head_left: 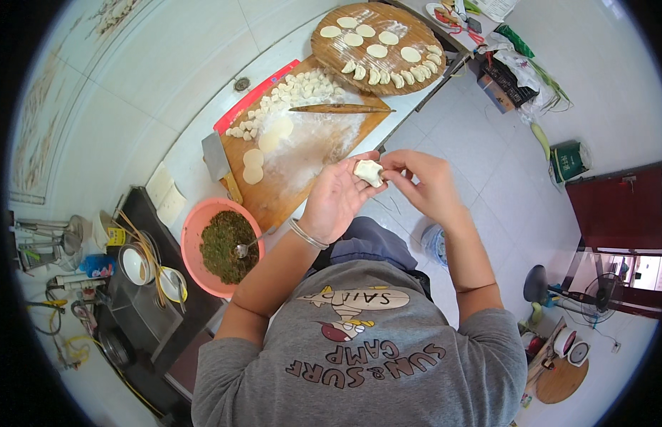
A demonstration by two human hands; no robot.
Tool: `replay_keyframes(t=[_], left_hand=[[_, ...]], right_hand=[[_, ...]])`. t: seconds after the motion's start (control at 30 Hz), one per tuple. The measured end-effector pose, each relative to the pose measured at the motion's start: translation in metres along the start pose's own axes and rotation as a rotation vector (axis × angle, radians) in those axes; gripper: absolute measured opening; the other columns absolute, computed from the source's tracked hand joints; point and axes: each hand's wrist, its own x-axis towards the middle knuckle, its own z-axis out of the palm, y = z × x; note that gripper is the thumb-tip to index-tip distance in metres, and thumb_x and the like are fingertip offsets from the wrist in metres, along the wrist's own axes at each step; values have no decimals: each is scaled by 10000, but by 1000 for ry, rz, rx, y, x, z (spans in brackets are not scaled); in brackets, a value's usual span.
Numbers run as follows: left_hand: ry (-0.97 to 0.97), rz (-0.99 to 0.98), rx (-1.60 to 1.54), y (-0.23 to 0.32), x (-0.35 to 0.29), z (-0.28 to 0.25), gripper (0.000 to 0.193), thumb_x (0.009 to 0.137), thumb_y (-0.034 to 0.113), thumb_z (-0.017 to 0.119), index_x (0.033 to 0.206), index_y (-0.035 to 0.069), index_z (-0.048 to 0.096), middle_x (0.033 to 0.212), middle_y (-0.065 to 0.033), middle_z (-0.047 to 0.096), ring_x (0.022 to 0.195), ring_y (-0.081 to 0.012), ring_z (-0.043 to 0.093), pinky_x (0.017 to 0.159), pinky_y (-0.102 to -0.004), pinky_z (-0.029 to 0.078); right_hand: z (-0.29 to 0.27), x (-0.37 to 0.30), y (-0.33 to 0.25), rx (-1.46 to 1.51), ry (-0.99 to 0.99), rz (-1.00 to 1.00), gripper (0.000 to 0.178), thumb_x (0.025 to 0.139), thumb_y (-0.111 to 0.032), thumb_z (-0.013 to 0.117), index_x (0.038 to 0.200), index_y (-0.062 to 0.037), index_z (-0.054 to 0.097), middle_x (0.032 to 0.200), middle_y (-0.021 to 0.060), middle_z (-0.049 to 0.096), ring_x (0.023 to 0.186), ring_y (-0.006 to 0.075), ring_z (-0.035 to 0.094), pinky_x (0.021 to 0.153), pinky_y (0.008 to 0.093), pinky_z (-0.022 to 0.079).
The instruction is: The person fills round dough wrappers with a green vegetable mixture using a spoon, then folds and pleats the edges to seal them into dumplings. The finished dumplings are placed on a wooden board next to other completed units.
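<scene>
A white dumpling point(369, 172) rests on the fingers of my left hand point(331, 198), which cradles it palm up. From the right, the thumb and fingertips of my right hand point(429, 186) pinch its edge. Both hands are just off the near edge of a wooden board point(288, 192) dusted with flour. On that board lie a rolling pin point(338, 109), several dough pieces point(299, 89) and flat round wrappers point(253, 158). Left of my left forearm stands a pink bowl point(191, 249) of green filling point(228, 245) with a metal spoon point(243, 250) in it.
At the far side, a round wooden board point(331, 53) bears wrappers and a row of dumplings point(395, 80). A cleaver point(216, 156) lies at the board's left edge. A stove point(135, 299) is at the left; bags point(516, 71) and a bucket point(435, 244) are on the floor.
</scene>
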Motion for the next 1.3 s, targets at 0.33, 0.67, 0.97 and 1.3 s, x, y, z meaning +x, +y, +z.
replay_keyframes(t=[0.33,0.67,0.97,1.3], left_hand=[[-58,-101,-41,8,4,1,612,918,390,304,1331,-62,317,1295,-181,452,1212,-248,450,1053,-406,317],[-31,-84,63,3,9,-2,529,959,363,285,1298,-38,349,1219,-149,495,1136,-218,501,1000,-391,387],[-103,-196,74,8,13,-4,595,932,408,284,1287,-64,358,1215,-180,500,1128,-279,514,1006,-412,374],[-26,-195,187,4,15,-3,506,951,385,285,1241,-6,421,1153,-117,543,1029,-228,548,906,-369,432]], right_hand=[[-8,10,15,70,-64,-244,137,696,22,652,822,-31,648,837,91,638,757,245,619,645,320,505],[-3,7,-1,-46,-60,29,168,728,4,651,886,-49,631,800,103,645,668,248,619,564,327,491],[-13,18,18,57,-146,-246,174,690,30,657,852,-33,662,841,75,653,740,246,622,631,324,500],[-5,17,3,-131,-142,-171,175,705,-25,649,876,-60,636,708,83,589,681,259,599,582,354,478]])
